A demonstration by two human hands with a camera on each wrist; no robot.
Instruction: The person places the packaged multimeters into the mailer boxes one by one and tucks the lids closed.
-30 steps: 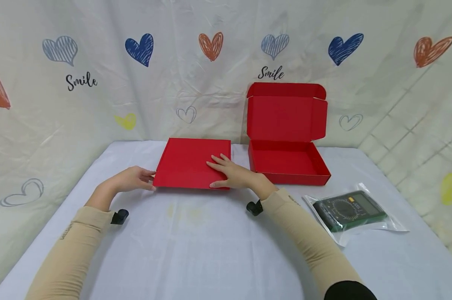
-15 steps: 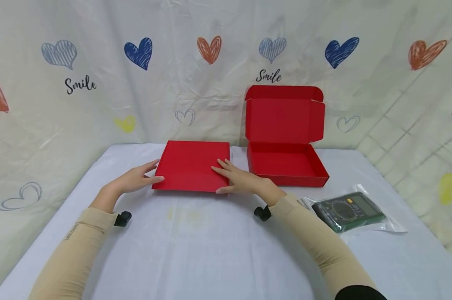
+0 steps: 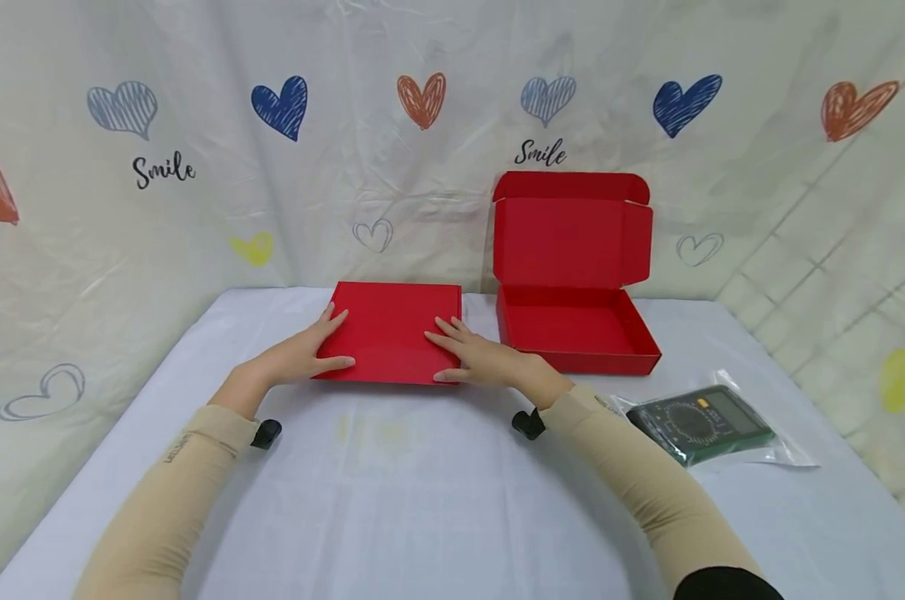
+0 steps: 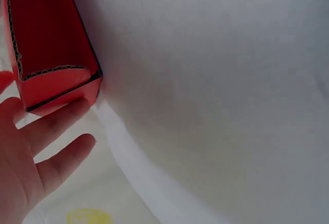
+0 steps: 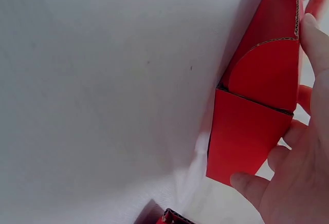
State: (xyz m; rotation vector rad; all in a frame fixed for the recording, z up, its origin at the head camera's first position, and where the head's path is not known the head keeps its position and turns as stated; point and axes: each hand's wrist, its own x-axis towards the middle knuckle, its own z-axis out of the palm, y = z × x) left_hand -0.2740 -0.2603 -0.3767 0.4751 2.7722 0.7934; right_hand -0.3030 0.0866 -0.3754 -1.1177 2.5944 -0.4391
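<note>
A red cardboard box (image 3: pixel 392 329) with its lid down lies on the white-covered table. My left hand (image 3: pixel 297 354) is at its left side, thumb and fingers spread on the lid. In the left wrist view, more fingers (image 4: pixel 56 124) touch the side wall near a corner. On the opposite side, my right hand (image 3: pixel 488 360) rests with spread fingers over the lid's right edge. The right wrist view shows a rounded flap (image 5: pixel 270 72) and bare corrugated edges at the box's front, where the lid edge stands over a recess.
Right of the closed box stands a second red box (image 3: pixel 576 321), lid raised against the heart-printed backdrop (image 3: pixel 422 192). A multimeter (image 3: pixel 700 421) in a clear plastic bag lies near my right forearm. White cloth (image 3: pixel 392 492) covers the table.
My left hand has come from beside the box's left edge onto its lid, moving right. My right hand has drawn slightly toward the right edge. The box has barely moved.
</note>
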